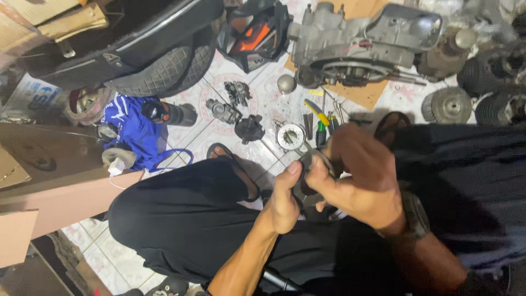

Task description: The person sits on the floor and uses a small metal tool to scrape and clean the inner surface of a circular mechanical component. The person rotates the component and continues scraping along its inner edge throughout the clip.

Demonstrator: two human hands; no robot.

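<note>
My left hand [285, 200] and my right hand [356, 175] meet above my lap and together grip a small dark metal part [308, 174]. The left thumb presses on its left edge. The right hand covers most of it, with a thin grey tool or rod [323, 159] sticking out between the fingers. My legs in black trousers [186, 219] are folded under the hands, and one foot wears a sandal [233, 164].
On the tiled floor ahead lie a round silver part [290, 135], a black cap [249, 129], carburettor pieces [223, 111], hand tools [320, 118], an engine block [356, 44] on cardboard, a tyre [164, 71], a blue cloth [134, 131] and a helmet [255, 33].
</note>
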